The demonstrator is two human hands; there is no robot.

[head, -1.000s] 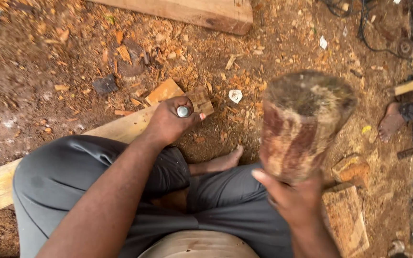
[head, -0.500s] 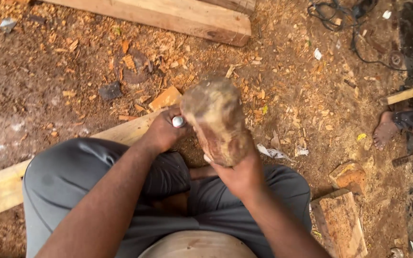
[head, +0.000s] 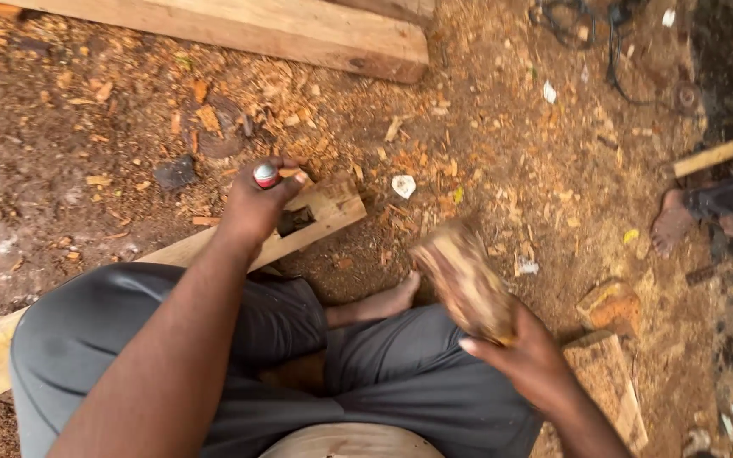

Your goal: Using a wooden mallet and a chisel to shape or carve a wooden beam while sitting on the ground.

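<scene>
Since the earlier view, your right hand point(head: 526, 356) had drawn the wooden mallet point(head: 464, 280) back from the plank point(head: 320, 222) toward your right knee, its blurred head now clear of the chisel point(head: 265, 175). Your right hand was closed around the lower end of the mallet, which tilted up and away from you, off the right of the plank's near end. Your left hand point(head: 256, 203) stayed wrapped in a fist around the chisel, only the metal-ringed butt showing above the fingers. The chisel stood over a dark slot point(head: 296, 220) cut into the plank's end; whether its tip touched the wood could not be told. The plank ran from under your left thigh out to that cut end. Beyond the plank lay a thick beam point(head: 299, 34), well apart from it. Wood chips point(head: 434, 161) littered the ground right of the plank. Your bare foot point(head: 392, 298) rested just below the plank's end.
</scene>
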